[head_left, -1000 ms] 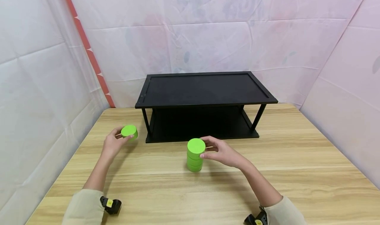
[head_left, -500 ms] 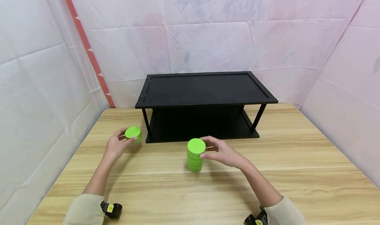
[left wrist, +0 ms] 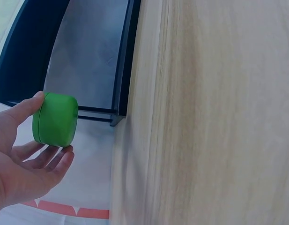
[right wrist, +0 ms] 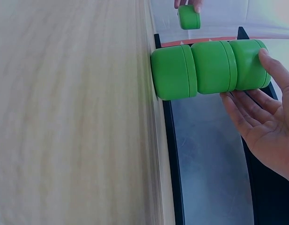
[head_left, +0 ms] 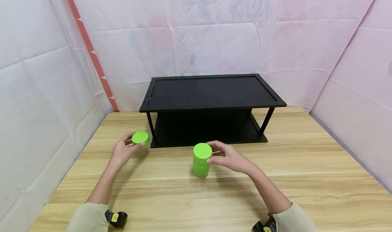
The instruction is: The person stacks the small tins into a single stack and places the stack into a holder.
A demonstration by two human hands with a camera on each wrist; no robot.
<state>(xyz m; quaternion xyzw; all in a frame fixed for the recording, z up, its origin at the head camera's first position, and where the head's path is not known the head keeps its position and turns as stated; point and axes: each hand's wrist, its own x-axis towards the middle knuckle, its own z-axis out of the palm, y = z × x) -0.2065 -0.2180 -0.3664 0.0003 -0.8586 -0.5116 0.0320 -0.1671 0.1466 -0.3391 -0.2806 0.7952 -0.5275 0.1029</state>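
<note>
My left hand (head_left: 123, 149) pinches a small round green container (head_left: 141, 139) by its sides, held above the table near the rack's left front corner. In the left wrist view this container (left wrist: 56, 119) shows a lid seam, with the thumb on one side and fingers on the other. Three like containers stand in a stack (head_left: 201, 165) on the table, in front of the rack. My right hand (head_left: 229, 158) holds the top container (right wrist: 249, 64) of that stack between thumb and fingers. The lower two containers sit upright beneath it.
A black two-level rack (head_left: 211, 92) stands at the back of the wooden table (head_left: 190, 204). White printed sheets (head_left: 214, 38) hang behind and at both sides, with a red strip (head_left: 92, 51) at the left corner. Each wrist bears a small black camera (head_left: 117, 219).
My left hand has moved right and slightly nearer with its green container, towards the rack's left front corner. The right hand and the stack have stayed in place.
</note>
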